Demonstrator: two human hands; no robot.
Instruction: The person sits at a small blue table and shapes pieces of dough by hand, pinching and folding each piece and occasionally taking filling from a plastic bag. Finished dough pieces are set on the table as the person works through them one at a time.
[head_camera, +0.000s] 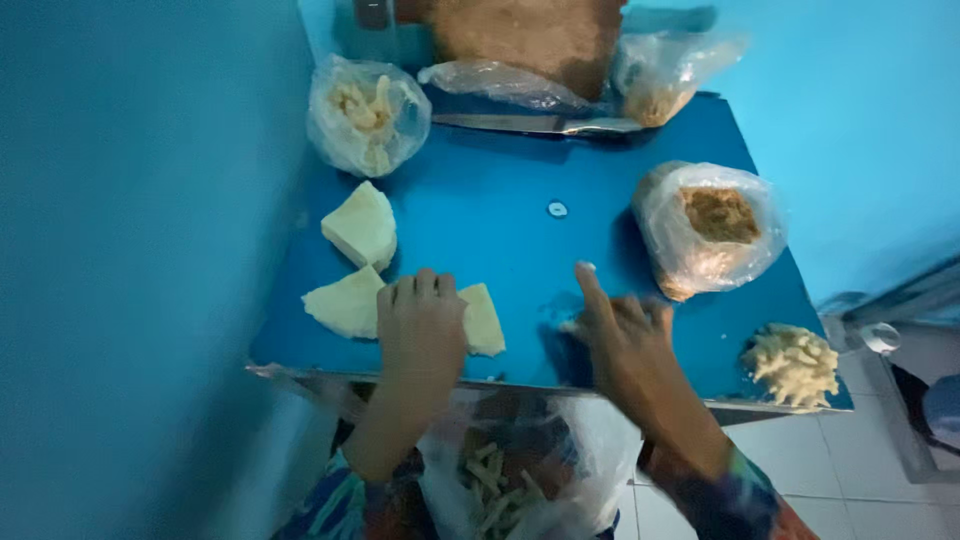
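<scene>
My left hand (420, 325) lies flat on a pale, firm-looking cassava wedge (482, 320), likely dense, best gripped by its thick sides; my right hand (625, 335) sits open, empty, beside it on the table (500, 200).

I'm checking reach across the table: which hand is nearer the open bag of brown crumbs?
Right. The right hand lies flat just down-left of the open bag of brown crumbs; the left hand rests on a pale wedge, farther away.

Blue table (520, 230), pale yellow wedges (362, 228), clear bags (368, 115), multicoloured patterned sleeves (735, 490)
</scene>
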